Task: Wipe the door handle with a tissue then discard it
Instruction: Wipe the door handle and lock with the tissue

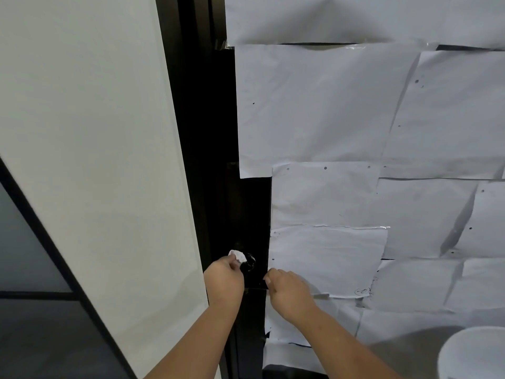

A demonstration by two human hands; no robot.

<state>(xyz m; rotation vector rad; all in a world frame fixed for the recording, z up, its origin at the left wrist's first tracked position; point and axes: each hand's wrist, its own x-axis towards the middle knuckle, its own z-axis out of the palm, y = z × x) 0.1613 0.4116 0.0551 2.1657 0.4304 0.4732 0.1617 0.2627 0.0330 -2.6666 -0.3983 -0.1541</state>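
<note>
A black door handle [250,265] with a round glossy base sits on the dark door [218,132], low in the middle of the view. My left hand [224,280] pinches a crumpled white tissue [237,255] and holds it against the top left of the handle. My right hand [289,289] is just right of the handle, fingers curled round the handle's dark lever end; the grip itself is partly hidden.
White paper sheets [355,119] cover the door panel to the right. A pale wall [95,132] stands to the left, with a dark-framed glass panel [32,269] below it. A round white object [472,354] shows at the bottom right corner.
</note>
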